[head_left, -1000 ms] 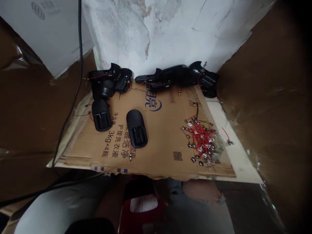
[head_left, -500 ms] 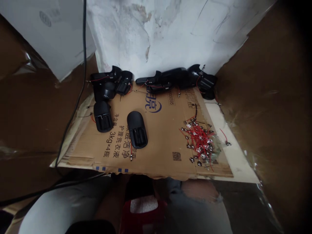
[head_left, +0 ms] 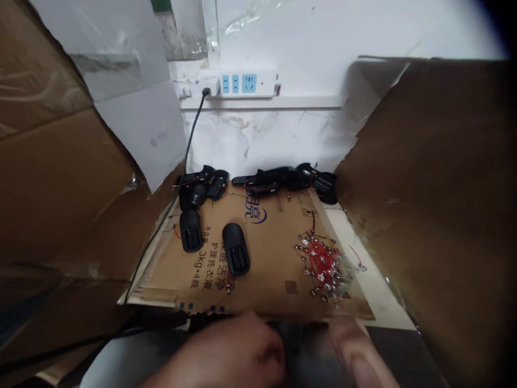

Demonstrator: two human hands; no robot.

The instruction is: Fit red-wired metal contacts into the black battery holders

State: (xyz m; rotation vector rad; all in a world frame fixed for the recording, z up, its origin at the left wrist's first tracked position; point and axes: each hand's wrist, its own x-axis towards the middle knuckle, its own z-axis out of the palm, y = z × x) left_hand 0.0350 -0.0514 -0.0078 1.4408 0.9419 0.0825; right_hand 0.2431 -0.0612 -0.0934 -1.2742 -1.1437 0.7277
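My left hand [head_left: 242, 347] is at the bottom middle, in front of the cardboard's near edge. It looks rounded, but its fingers are blurred and partly hidden. To its right, my right hand [head_left: 357, 350] is low in the picture and also smeared by motion. I cannot make out anything held in either. Beyond the left hand, a black plastic shell with a battery compartment [head_left: 236, 248] lies on the cardboard sheet [head_left: 270, 253]. A similar black shell [head_left: 190, 230] lies to its left. Nearer the right hand is a pile of red wires with small metal contacts [head_left: 323, 264].
More black shells [head_left: 278, 177] line the back edge. Brown cardboard walls [head_left: 412, 205] flank the worktop. A black cable [head_left: 189, 145] runs from a white power strip [head_left: 258, 86] down the left side. One loose red wire [head_left: 357, 258] lies right of the pile.
Both hands have come into view at the bottom. The camera has tilted up, so the power strip now shows and the worktop appears lower. The shells and wires lie as before.
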